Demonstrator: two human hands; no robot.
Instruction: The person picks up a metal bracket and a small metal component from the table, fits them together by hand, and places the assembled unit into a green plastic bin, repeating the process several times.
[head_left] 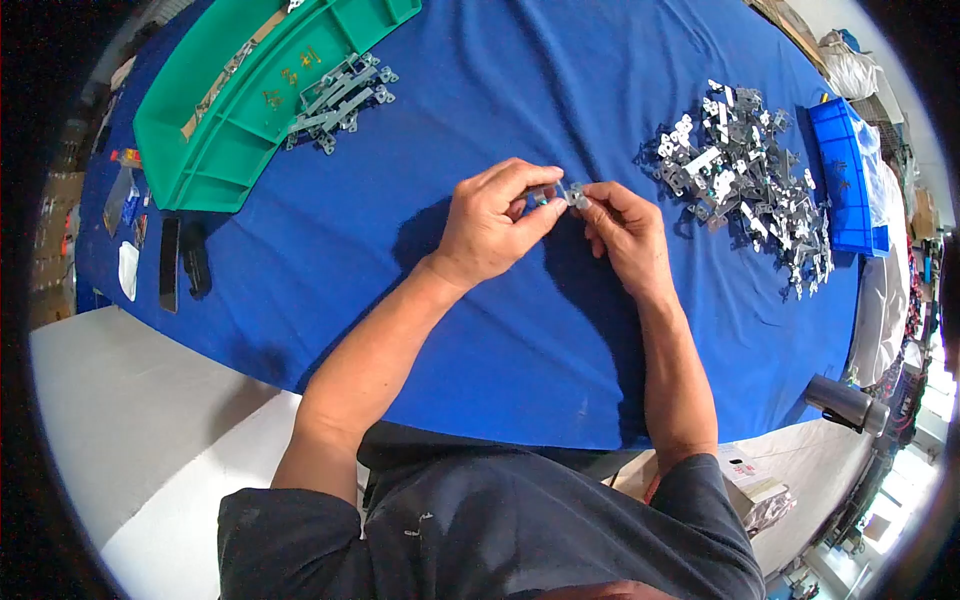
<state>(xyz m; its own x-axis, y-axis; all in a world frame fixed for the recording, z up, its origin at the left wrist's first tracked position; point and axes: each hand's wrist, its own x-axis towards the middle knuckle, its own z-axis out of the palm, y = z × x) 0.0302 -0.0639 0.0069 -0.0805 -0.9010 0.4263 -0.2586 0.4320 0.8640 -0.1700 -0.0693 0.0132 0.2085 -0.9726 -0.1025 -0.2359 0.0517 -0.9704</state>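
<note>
Above the middle of the blue-covered table, my left hand (490,218) pinches a small silvery metal bracket (567,194) between thumb and fingers. My right hand (632,238) grips the other side of the metal with its fingertips. Whether it is one piece or two joined together cannot be made out, as the fingers cover much of it. To the right lies a large loose heap of small metal brackets (735,165). A smaller pile of longer metal brackets (340,100) rests on the cloth beyond my left hand.
A green divided tray (235,130) stands at the far left, and a blue bin (850,180) sits at the right edge. Along the left lie a dark flat bar (170,265) and a black object (196,262). A grey bottle (845,402) is at the lower right edge.
</note>
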